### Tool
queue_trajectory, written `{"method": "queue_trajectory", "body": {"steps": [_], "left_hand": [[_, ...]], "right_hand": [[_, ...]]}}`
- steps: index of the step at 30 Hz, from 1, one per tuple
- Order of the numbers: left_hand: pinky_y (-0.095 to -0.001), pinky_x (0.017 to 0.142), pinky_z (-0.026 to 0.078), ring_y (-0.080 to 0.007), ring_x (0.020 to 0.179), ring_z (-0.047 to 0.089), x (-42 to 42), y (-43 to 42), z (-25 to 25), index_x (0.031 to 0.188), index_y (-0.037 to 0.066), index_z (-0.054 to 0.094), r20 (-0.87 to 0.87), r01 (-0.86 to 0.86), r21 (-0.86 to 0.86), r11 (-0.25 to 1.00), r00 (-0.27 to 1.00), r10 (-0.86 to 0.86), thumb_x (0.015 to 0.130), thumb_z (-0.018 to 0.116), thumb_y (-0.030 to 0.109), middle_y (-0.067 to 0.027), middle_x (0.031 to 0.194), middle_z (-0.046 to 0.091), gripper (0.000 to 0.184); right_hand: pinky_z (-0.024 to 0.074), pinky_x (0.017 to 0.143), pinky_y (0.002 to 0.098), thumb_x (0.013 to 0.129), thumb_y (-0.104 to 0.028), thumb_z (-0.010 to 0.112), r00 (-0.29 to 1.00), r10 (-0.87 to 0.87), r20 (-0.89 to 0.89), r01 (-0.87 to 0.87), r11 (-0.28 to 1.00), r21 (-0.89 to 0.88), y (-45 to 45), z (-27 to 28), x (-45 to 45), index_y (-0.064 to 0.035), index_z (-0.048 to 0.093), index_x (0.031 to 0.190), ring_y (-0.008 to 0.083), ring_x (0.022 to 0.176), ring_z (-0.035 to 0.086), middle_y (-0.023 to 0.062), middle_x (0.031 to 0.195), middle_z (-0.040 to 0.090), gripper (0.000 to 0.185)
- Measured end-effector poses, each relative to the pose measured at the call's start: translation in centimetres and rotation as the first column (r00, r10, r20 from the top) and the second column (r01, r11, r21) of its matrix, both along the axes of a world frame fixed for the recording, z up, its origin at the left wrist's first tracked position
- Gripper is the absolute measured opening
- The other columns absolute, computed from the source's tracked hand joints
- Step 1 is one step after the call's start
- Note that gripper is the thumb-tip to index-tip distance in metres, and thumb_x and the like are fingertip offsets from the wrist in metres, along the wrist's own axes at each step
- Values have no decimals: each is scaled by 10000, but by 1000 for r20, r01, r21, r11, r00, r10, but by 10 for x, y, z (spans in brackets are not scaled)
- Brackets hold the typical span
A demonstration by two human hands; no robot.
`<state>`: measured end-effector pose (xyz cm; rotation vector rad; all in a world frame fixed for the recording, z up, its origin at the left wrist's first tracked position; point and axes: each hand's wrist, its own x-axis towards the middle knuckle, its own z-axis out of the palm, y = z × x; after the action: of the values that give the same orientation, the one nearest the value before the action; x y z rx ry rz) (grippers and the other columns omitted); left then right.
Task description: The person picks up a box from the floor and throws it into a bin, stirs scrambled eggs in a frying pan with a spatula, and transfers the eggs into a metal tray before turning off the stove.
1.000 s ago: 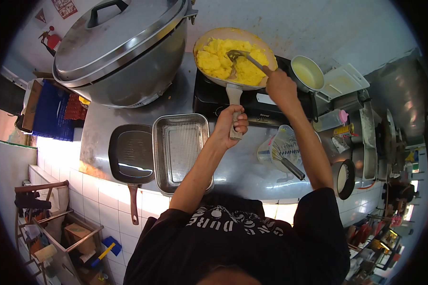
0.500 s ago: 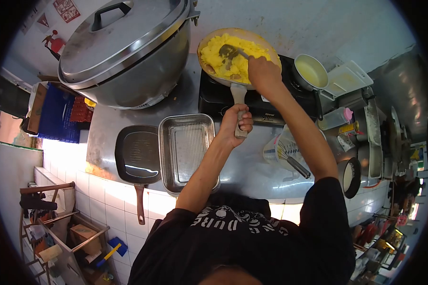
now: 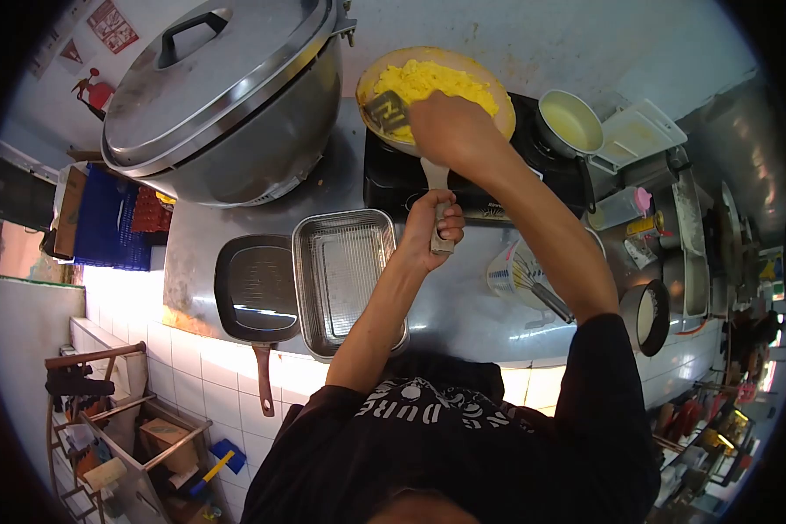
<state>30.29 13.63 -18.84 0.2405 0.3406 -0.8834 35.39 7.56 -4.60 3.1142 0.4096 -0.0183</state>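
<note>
My left hand (image 3: 434, 229) is wrapped around the handle of a light-coloured frying pan (image 3: 498, 77) that sits on a black gas stove (image 3: 393, 188). Fluffy yellow scrambled egg (image 3: 437, 79) lies in the pan. Over the pan's near side, my right hand (image 3: 454, 131) is closed on a spatula (image 3: 387, 112); its dark slotted blade is at the pan's left side, and the hand covers its handle.
A huge lidded metal pot (image 3: 236, 113) stands left of the stove. Nearer me are a square grill pan (image 3: 255, 288) and a metal wire-mesh tray (image 3: 345, 279). On the right are a small saucepan (image 3: 571, 122) and a whisk (image 3: 541, 293) in a measuring jug (image 3: 502, 272).
My right hand has swung the spatula left and nearer me, from the middle of the egg to the pan's left side. The egg sits more gathered toward the far side. My left hand keeps its grip.
</note>
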Motion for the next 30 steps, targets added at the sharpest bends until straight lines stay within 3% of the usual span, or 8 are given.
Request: {"method": "queue_trajectory", "body": {"steps": [6,8,13,17,20,24,26,30], "left_hand": [[-162,306,258,-37,391,303,-1,0,1,782,54,451,-20,-29,32,999,999,30,808,472,123,20,569,367,76],[-163,306,260,-39,391,304,-2,0,2,781,54,452,0,-53,15,998,999,53,810,473,123,19,570,368,78],[-164,308,262,-39,392,306,0,1,3,774,55,453,-34,-47,0,999,998,47,810,480,128,17,570,373,86],[-166,311,267,-37,394,307,1,1,1,770,61,452,-19,-23,-21,1000,1000,22,809,487,131,16,565,373,87],[-164,313,266,-36,395,308,1,2,1,770,65,452,-20,-8,-22,1000,1000,7,809,488,135,17,561,371,88],[-159,313,262,-34,396,307,1,3,1,772,67,452,-17,-10,-13,1000,1000,10,810,485,137,17,563,375,87],[-157,313,260,-32,396,305,1,3,2,773,67,451,-4,-4,6,1000,1000,4,812,484,140,18,566,377,88],[-157,313,261,-31,398,305,0,2,2,774,68,451,-6,-6,-1,1000,1000,6,810,486,140,19,569,378,88]], "right_hand": [[507,643,359,736,-132,536,988,-115,98,116,993,-1,-9,-31,63,-54,655,880,277,796,634,139,862,633,203],[503,642,364,728,-134,540,965,-109,238,126,990,-58,-23,-31,73,-64,657,878,280,784,633,124,869,636,203],[495,620,373,730,-128,527,974,-49,222,104,965,-243,-55,28,26,-51,645,828,299,754,624,128,854,632,171],[490,632,375,791,-144,501,983,-35,178,89,948,-306,-83,65,-41,-169,650,958,293,697,614,116,761,628,226],[487,601,385,798,-172,505,983,-132,125,169,918,-360,-96,50,-55,-174,650,962,288,668,612,123,735,621,219],[485,575,397,798,-160,498,978,-96,184,162,906,-391,-111,-7,-24,-176,654,946,289,658,613,138,724,617,216],[498,602,381,772,-120,489,937,-263,230,309,932,-190,-108,-23,-10,-87,640,914,279,704,627,135,737,624,210],[497,616,403,792,-121,462,909,-320,269,360,925,-118,-127,-61,15,-97,627,961,292,713,625,153,744,622,237]]}}
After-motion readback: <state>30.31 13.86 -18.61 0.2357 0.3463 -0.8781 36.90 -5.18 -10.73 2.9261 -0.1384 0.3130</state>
